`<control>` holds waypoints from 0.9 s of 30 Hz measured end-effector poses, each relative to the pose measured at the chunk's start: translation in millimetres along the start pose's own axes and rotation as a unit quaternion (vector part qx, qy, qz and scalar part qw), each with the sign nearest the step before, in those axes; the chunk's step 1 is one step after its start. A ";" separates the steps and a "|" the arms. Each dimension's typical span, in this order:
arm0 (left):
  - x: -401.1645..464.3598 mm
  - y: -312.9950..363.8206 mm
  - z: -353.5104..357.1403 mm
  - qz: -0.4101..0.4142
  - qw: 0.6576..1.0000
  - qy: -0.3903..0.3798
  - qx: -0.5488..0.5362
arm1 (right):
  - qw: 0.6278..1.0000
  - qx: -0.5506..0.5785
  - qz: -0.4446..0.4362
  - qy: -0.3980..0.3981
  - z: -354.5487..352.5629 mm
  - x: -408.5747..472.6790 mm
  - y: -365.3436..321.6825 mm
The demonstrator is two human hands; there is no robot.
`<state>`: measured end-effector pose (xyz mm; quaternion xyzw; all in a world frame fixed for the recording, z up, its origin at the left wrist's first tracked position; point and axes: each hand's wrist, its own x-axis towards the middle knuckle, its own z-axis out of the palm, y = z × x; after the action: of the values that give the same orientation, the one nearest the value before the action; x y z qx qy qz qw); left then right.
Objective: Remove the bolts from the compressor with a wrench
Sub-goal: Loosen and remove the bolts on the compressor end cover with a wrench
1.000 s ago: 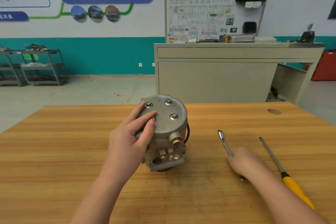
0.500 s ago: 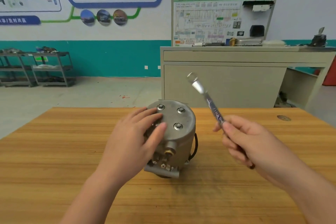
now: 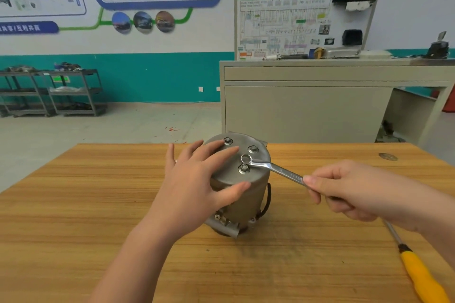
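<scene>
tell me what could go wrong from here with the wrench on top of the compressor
The wrench ring sits between bolts, above the near bolt, not on it; turning now would likely slip. The right hand pinches only the handle's end, so control looks weak. The left hand lies flat on the compressor, fingers close to the wrench head, so a slip might hit them, and the upright housing could twist on the table.
</scene>
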<state>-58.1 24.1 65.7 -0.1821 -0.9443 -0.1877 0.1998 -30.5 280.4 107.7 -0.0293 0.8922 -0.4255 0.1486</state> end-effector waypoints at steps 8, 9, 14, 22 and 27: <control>-2.3 6.6 4.7 -0.032 0.999 0.007 -0.004 | 0.880 0.428 -0.206 0.015 16.1 5.3 -28.7; -3.4 10.1 5.8 -0.040 0.999 0.012 0.004 | 0.837 0.497 -0.228 0.007 21.2 12.4 -34.4; -7.6 23.5 11.1 -0.064 0.997 0.014 0.044 | 0.755 0.597 -0.252 0.098 48.4 44.0 -37.8; -4.2 23.9 5.8 -0.059 0.996 0.036 0.048 | 0.758 0.578 -0.268 0.142 69.5 50.6 -22.3; 3.5 21.3 6.4 -0.023 0.995 0.090 -0.020 | 0.759 0.590 -0.254 0.108 70.7 49.3 -22.9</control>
<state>-54.1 46.2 67.8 -0.1467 -0.9223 -0.2267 0.2764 -58.8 204.0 71.5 -0.1151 0.4344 -0.8903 -0.0738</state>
